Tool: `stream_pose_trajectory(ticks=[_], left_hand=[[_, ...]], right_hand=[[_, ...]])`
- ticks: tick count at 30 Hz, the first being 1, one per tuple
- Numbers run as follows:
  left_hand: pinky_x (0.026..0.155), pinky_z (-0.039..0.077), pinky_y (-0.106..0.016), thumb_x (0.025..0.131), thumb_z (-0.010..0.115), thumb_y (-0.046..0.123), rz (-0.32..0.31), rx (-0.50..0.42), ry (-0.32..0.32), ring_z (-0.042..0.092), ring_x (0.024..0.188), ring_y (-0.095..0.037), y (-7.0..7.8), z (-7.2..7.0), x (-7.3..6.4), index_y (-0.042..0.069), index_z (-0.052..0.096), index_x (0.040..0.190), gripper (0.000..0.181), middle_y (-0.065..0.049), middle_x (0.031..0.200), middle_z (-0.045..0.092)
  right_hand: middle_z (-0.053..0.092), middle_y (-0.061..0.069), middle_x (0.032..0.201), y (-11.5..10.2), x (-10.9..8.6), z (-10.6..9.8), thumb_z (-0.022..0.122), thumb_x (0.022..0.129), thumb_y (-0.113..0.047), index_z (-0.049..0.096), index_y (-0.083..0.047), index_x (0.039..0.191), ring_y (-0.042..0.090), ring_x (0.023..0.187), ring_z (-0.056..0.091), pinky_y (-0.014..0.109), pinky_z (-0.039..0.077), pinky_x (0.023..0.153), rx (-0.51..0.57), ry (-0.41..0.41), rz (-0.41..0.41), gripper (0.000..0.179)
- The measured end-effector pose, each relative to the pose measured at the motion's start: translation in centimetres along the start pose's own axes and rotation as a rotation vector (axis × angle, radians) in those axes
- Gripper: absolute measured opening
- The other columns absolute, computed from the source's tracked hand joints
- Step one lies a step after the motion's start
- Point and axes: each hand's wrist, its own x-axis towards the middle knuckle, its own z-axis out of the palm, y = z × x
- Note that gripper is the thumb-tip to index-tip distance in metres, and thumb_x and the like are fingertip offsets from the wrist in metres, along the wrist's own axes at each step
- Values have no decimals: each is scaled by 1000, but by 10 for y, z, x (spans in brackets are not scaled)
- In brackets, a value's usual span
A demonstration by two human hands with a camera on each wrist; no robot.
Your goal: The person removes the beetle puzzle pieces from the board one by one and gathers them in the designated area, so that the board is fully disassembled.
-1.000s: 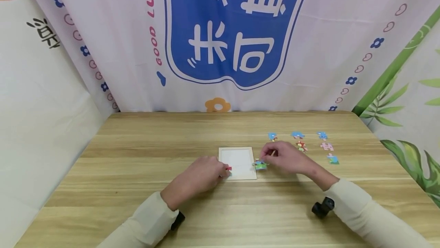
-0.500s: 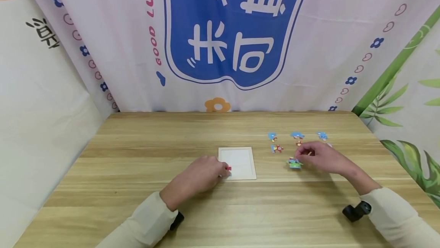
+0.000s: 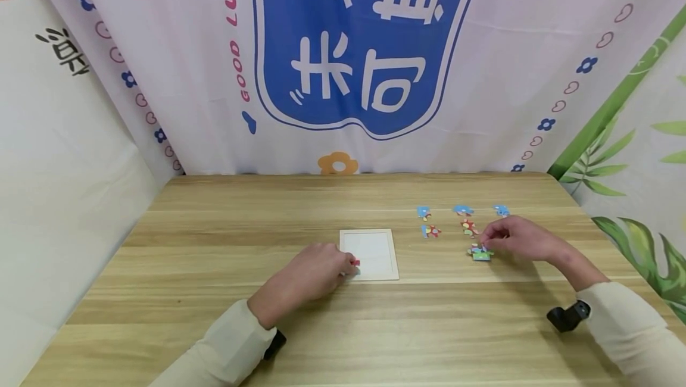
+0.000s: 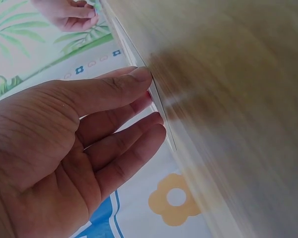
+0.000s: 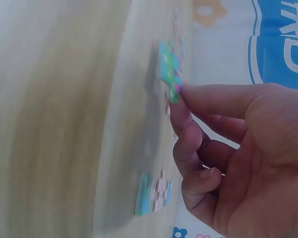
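Note:
My left hand lies over the near left corner of a white square puzzle tray. Its fingers are loosely extended, with fingertips down on the tray and a red-and-blue puzzle piece partly showing beneath them. In the left wrist view the thumb is right at the tray's edge. Thumb and forefinger of my right hand pinch a green-and-blue puzzle piece by its edge, close over the table. The right wrist view shows this pinch, with the other fingers curled.
Several loose puzzle pieces lie right of the tray, among them a blue one, a red-and-yellow one and a red one. Another piece, hidden behind my right hand in the head view, shows in the right wrist view. A printed curtain hangs behind the table.
My right hand has moved right, away from the tray, carrying the green-and-blue puzzle piece to the loose pieces. My left hand has stayed on the tray's corner.

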Motion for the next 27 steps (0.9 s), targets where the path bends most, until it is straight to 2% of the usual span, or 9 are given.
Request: stream_pose_trajectory(ticks=[3,7,18,23,27], left_hand=[[69,54,-23,93,76,3,11,-4,9,72,85,-11,-1,0,0,14,81,92,12,2,102,77],[65,51,-21,93,76,2,13,-9,13,69,79,-6,-2,0,0,15,80,87,15,2,100,77],[67,53,-23,94,76,5,0,-22,-3,69,78,-8,-1,0,0,12,82,94,9,0,100,77],[66,51,-22,94,76,4,4,-18,6,70,81,-8,-1,0,0,15,80,88,13,1,101,77],[64,49,-21,94,76,5,0,-23,8,66,75,-5,-1,0,-1,14,80,89,11,1,99,77]], right_hand=[[67,1,93,1,0,-1,64,99,-4,73,-3,100,19,82,52,28,44,69,-7,0,-2,9],[67,0,92,3,1,1,65,99,-4,73,-4,99,19,83,52,29,45,70,-21,5,-12,8],[68,-2,88,8,3,4,67,98,-4,73,-6,94,17,81,54,30,46,71,-67,18,-13,7],[68,-2,88,7,4,5,68,97,-4,73,-5,93,15,80,54,30,47,71,-78,24,-22,7],[67,-3,86,7,5,6,68,97,-4,73,-6,92,15,79,54,30,46,70,-99,33,-18,7]])
